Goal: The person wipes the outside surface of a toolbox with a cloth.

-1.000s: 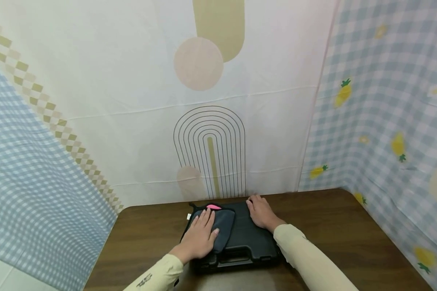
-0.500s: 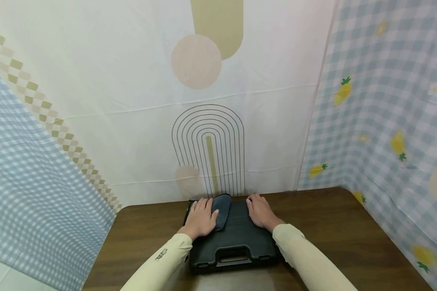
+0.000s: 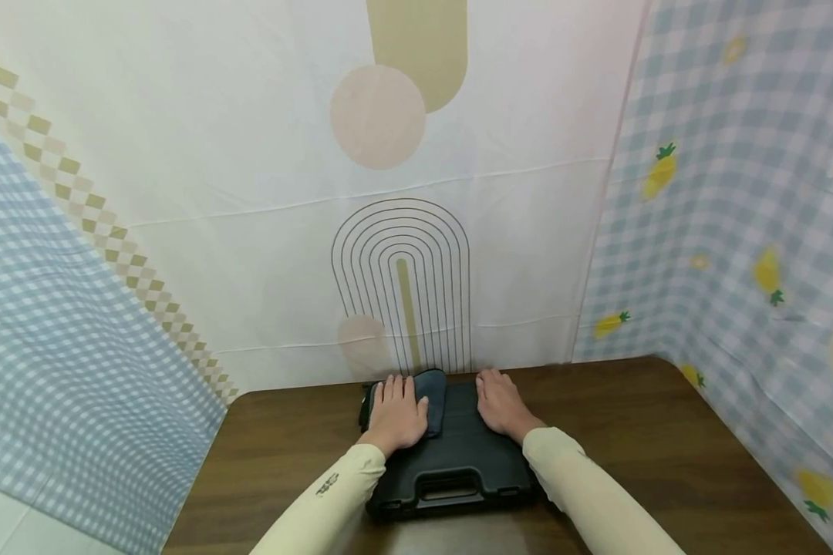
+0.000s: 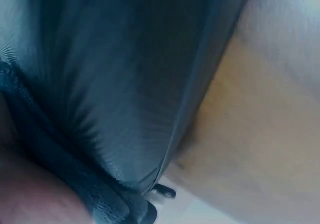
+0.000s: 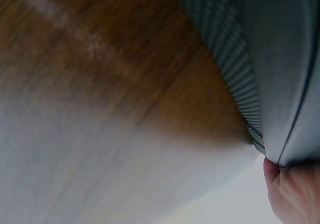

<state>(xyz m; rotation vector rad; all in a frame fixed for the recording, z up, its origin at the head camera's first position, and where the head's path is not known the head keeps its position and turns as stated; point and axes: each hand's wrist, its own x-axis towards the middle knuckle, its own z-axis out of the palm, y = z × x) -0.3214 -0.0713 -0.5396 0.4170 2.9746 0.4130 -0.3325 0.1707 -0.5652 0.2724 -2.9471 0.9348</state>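
Observation:
A black plastic case (image 3: 451, 462) with a carry handle at its near edge lies flat on the table. On the far left of its lid, a dark blue-grey cloth (image 3: 433, 401) with black edging sits under my left hand (image 3: 397, 416). That hand presses flat, fingers straight and pointing away, thumb out to the side. Part of the cloth (image 4: 65, 156) shows beside the palm in the left wrist view. My right hand (image 3: 500, 403) holds the case at its far right corner; in the right wrist view its fingers (image 5: 295, 191) wrap that corner.
The brown wooden table (image 3: 618, 439) extends to both sides of the case. A white patterned curtain (image 3: 284, 293) hangs right behind the far table edge. Blue checked curtains (image 3: 722, 231) close in the right and left sides.
My left hand has slid the cloth away from me over the lid, then slightly to the right. A pink patch on it is now out of sight. The right hand stays at its corner.

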